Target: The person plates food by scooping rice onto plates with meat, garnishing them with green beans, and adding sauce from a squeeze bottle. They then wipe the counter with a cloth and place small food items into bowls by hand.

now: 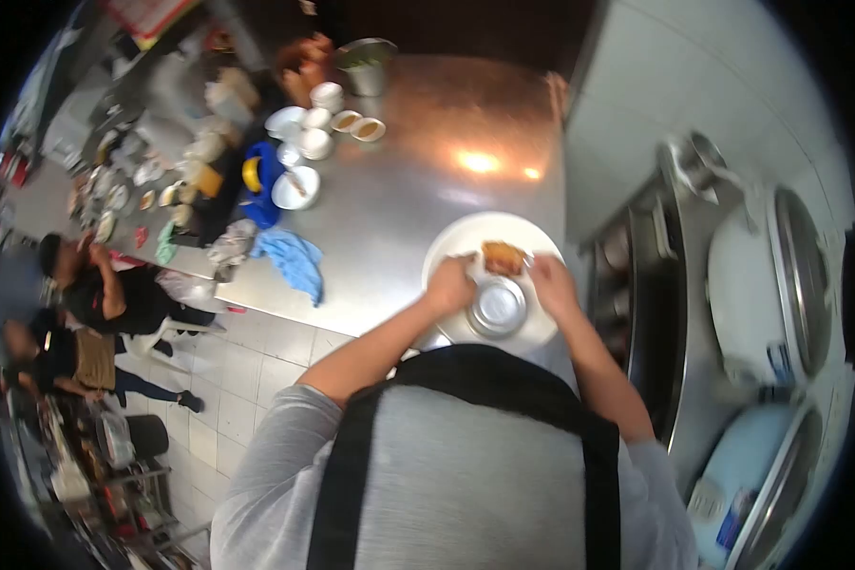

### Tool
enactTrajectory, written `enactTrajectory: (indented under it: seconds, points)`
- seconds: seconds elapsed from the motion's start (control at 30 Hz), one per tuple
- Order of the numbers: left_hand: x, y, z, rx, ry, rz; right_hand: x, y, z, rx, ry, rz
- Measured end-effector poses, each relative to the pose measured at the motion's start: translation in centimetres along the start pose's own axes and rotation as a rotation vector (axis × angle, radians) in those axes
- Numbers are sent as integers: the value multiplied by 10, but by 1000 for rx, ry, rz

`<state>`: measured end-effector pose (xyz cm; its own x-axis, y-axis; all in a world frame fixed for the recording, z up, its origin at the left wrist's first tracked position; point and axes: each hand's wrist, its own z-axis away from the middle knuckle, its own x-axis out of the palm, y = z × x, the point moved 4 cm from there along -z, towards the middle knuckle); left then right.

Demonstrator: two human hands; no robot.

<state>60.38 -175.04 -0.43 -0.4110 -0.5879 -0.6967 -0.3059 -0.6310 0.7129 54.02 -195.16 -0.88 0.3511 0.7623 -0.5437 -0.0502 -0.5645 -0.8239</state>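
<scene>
A large round white plate (451, 239) lies near the front of the steel table. On it are a browned piece of food (503, 257) and, nearer my body, a round metal bowl (498, 306). My left hand (453, 285) is at the plate's left side, between the food and the bowl, with its fingers closed; what they hold, if anything, is hidden. On the right, my right hand (552, 284) is closed on a small shiny metal utensil (529, 261) beside the food.
White bowls (315, 143), sauce dishes (368, 129) and a metal pot (365, 76) stand at the back left. A blue cloth (291, 261) lies at the left edge. Large lidded containers (746, 285) are at right. Two people (104, 294) are at far left.
</scene>
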Motion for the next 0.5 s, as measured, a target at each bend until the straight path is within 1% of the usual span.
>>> enactTrajectory:
  seconds: [0.03,0.07,0.1,0.13,0.17,0.2,0.23,0.33,0.4,0.5]
  points:
    - [-16,19,16,122,44,-47,-10,-29,11,-59,-55,132]
    - [-21,26,24,307,-45,-19,-18,-52,25,-199,-204,112]
    - [-29,36,35,515,-130,-46,-12,-52,36,-333,-313,62]
    - [-32,40,41,722,-196,-142,-9,-68,45,-409,-437,139]
    - [-24,33,40,774,-236,-246,-6,-74,50,-468,-539,203]
    - [-22,33,40,900,-309,-319,-1,-71,53,-521,-597,237]
    - [-16,26,40,971,-227,-316,4,-68,53,-570,-650,271]
    - [-6,30,36,1102,-126,-362,4,-67,57,-693,-547,274]
    - [12,25,31,1099,-87,-393,6,-64,61,-695,-515,301]
    - [19,20,29,1102,-52,-456,14,-60,60,-728,-482,316]
